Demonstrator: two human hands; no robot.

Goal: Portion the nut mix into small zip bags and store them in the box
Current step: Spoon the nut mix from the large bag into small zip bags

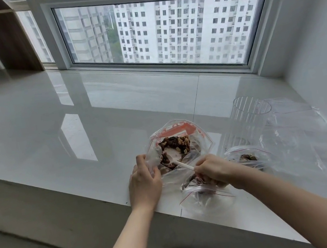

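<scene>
The left hand (144, 181) holds open the big clear bag of brown nut mix (175, 143) on the shiny white table (72, 128), while the right hand (211, 171) fingers grip the white plastic spoon (181, 164), so scoop slowly and keep it level.

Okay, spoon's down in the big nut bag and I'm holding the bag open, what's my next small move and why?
Probably lift the white spoon with a scoop and tip it into the small zip bag under your right hand. The left hand holds the big bag open, and the spoon's bowl sits among the nuts.
</scene>
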